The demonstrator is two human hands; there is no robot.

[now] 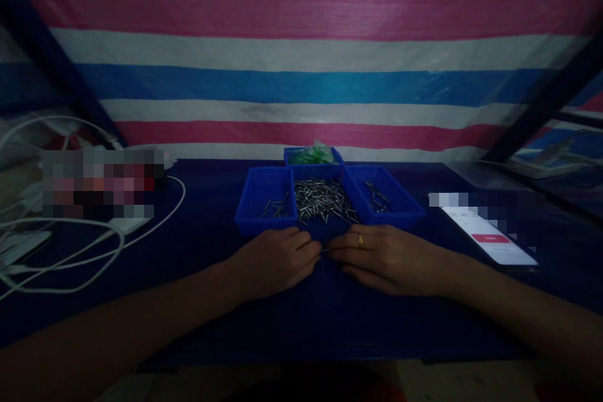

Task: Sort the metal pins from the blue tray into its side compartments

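My left hand (287,257) and my right hand (386,257) meet low over the blue table, fingertips almost touching. A thin metal pin (325,250) spans the small gap, pinched by the closed fingers of both hands; its ends are hidden. A yellow ring is on a finger of the right hand. Just beyond the hands lies a heap of metal pins (323,198). On its left stands a blue bin (242,201) with several pins inside; on its right, another blue bin (400,198) also holds several.
Behind the heap, a third blue bin (286,156) contains green plastic bags (318,152). A lit phone (490,235) lies at the right. White cables (120,251) loop across the left side. A striped plastic sheet (301,85) hangs behind the blue table (330,326).
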